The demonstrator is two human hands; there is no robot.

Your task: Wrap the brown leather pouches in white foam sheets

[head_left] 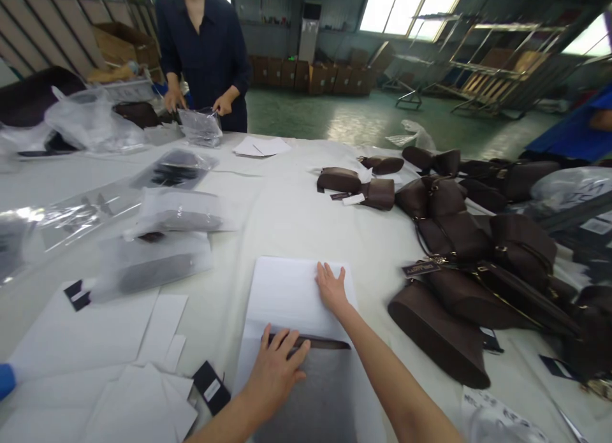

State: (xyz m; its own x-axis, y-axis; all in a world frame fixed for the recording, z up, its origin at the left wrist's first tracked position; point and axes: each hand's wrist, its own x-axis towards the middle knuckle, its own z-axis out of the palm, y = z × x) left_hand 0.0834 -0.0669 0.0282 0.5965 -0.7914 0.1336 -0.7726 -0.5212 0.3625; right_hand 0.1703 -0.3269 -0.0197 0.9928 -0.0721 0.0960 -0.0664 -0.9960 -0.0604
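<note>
1. Rests the left hand (280, 370), half open with fingers spread and bent, over a dark strip (329, 343) at the upper edge of a thin grey-white covering (327, 389); shows no closed grip there.
2. Lays the right hand (331, 289) flat and wide open, holding nothing, near the right edge of a white sheet (282, 287).
3. Has covering and sheet flat on the white table (282, 229) straight ahead, well apart from the brown bags (452, 236) rightward.
4. Has a black tag (211, 387) and loose white papers (122, 395) to the left, wrapped packages (184, 204) beyond.
5. Faces, across the table, a co-worker (203, 48) with clear plastic (201, 127) in both hands.
</note>
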